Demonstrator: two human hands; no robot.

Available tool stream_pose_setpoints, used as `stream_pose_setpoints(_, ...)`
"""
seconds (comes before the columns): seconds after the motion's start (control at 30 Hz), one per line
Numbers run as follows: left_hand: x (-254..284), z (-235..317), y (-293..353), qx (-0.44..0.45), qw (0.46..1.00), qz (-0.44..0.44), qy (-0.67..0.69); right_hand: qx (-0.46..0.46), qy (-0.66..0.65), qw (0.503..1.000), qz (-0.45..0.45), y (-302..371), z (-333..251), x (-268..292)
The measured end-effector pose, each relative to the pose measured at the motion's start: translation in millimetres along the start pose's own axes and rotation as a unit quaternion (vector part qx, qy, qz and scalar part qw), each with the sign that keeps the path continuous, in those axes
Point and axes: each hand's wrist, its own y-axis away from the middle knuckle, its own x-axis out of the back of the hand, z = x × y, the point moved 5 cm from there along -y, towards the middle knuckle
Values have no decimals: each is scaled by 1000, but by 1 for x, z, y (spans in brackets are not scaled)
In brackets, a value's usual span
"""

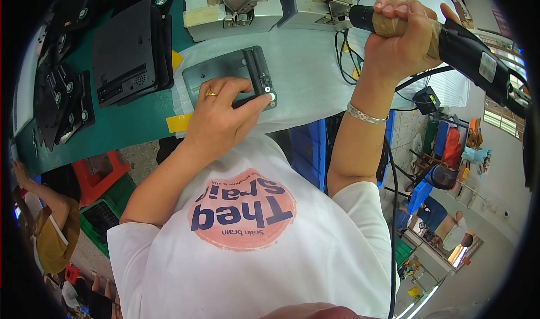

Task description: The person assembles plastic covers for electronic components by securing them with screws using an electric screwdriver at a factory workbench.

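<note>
My right hand [402, 35] is wrapped around an electric screwdriver [475, 60], lifted at the upper right. The black nose of the tool points left, close to the outlet of a screw feeder [320, 7]. Below the machines, a dark grey housing panel [202, 71] lies on a white sheet. My left hand [222, 108] rests over this panel with bent fingers, holding it. Its thumb reaches the panel's right corner, by small round silver parts [272, 97]. A raised cylindrical hinge bar runs along that edge.
A second screw feeder [239, 7] stands at the back of the green bench [121, 125]. Stacked dark housings [129, 52] and black parts [62, 102] lie to the left. Yellow tape [179, 123] marks the sheet. Black cables and a power adapter [427, 100] are at right.
</note>
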Motion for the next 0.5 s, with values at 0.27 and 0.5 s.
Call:
stream_pose_setpoints(0.27,0,-1,0,2,1000,1,2,-9,10,1000,1,0,3,-5)
stream_pose_setpoints(0.5,2,-1,0,5,1000,-4,17,-123,-26,981,-145,-8,10,-27)
